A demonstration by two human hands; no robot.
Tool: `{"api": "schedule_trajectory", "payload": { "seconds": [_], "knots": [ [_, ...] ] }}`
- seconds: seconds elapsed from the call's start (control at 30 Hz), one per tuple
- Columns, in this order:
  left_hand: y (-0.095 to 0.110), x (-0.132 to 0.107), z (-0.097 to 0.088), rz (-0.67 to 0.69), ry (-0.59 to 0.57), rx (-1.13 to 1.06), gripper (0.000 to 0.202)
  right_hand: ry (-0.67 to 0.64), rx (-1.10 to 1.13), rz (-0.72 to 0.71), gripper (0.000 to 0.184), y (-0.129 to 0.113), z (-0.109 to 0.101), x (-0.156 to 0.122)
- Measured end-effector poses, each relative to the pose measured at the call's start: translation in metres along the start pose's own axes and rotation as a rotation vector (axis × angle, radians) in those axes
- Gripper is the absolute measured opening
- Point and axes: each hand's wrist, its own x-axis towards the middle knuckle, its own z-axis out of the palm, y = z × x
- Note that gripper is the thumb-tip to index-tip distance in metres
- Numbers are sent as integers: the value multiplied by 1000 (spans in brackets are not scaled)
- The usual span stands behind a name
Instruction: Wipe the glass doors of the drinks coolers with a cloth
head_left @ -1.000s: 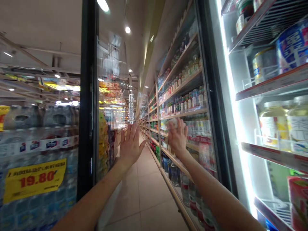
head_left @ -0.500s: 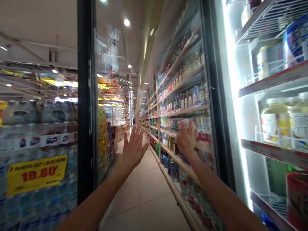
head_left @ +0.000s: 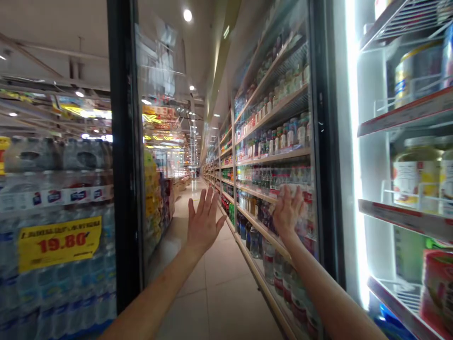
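A tall glass cooler door [head_left: 226,118] with a black frame [head_left: 122,189] stands open in front of me. My left hand [head_left: 204,224] is open, fingers spread, palm flat towards the glass at mid height. Against the same glass near its right frame [head_left: 323,141] is my right hand [head_left: 287,211], fingers up. It presses a small pale cloth [head_left: 293,188] that shows just above the fingertips. Through the glass I see the aisle and shelves of bottles.
At the right is the lit open cooler [head_left: 406,189], its wire shelves holding jars and tins. Stacked water packs with a yellow 19.80 price tag [head_left: 59,242] stand at the left. A tiled aisle [head_left: 219,283] runs ahead between long drink shelves [head_left: 272,156].
My right hand has slid right and down across the glass with the pale cloth. My left hand has shifted slightly right and down, still spread.
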Motion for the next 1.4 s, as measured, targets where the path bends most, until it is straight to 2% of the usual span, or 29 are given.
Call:
{"api": "schedule_trajectory", "payload": {
  "seconds": [0.13, 0.2, 0.27, 0.37, 0.43, 0.5, 0.63, 0.7, 0.77, 0.8, 0.9, 0.97, 1.0, 1.07, 1.17, 1.23, 1.3, 1.33, 1.4],
  "knots": [
    [3, -16, 2, 42, 6, 16, 64, -131, 94, -536, 43, -53, 2, -42],
    [2, -23, 2, 59, 11, 28, 65, -175, 97, -636, 41, -51, 0, -51],
    [1, -28, 1, 74, 12, 26, 66, -131, 40, -523, 40, -25, -3, -47],
    [2, -33, 2, 69, 6, 14, 66, -6, -70, -127, 43, 23, -6, -31],
    [5, -35, 3, 57, 4, 5, 66, 28, -90, 20, 46, 33, -6, -28],
    [7, -38, 4, 59, 14, 1, 67, 14, -50, -55, 46, 18, -5, -37],
    [8, -44, 5, 90, 31, 12, 69, -129, 99, -493, 43, -37, -4, -73],
    [7, -47, 4, 97, 23, 10, 69, -186, 128, -602, 44, -40, -5, -83],
    [6, -51, 3, 96, 25, -5, 68, -185, 91, -557, 44, -17, -7, -84],
    [6, -54, 2, 94, 28, -14, 67, -165, 53, -476, 44, 1, -9, -81],
    [5, -63, -1, 90, 35, -35, 62, -52, -58, -87, 47, 57, -11, -70],
    [5, -69, -1, 88, 30, -41, 59, 6, -82, 111, 49, 72, -12, -70],
    [6, -72, -1, 88, 29, -43, 58, 16, -80, 140, 50, 69, -13, -74],
    [7, -77, 0, 86, 29, -45, 55, -12, -51, 38, 51, 46, -14, -90],
    [7, -83, -1, 95, 25, -43, 53, -146, 50, -328, 50, -4, -15, -124],
    [6, -87, -1, 106, 18, -43, 52, -210, 112, -513, 48, -22, -17, -138],
    [4, -92, -2, 110, 5, -53, 51, -208, 102, -545, 44, -15, -18, -139],
    [3, -96, -2, 109, 0, -60, 51, -185, 68, -500, 42, -3, -19, -134],
    [-1, -103, -3, 98, -15, -79, 51, -121, -30, -311, 42, 28, -20, -120]
  ]
}}
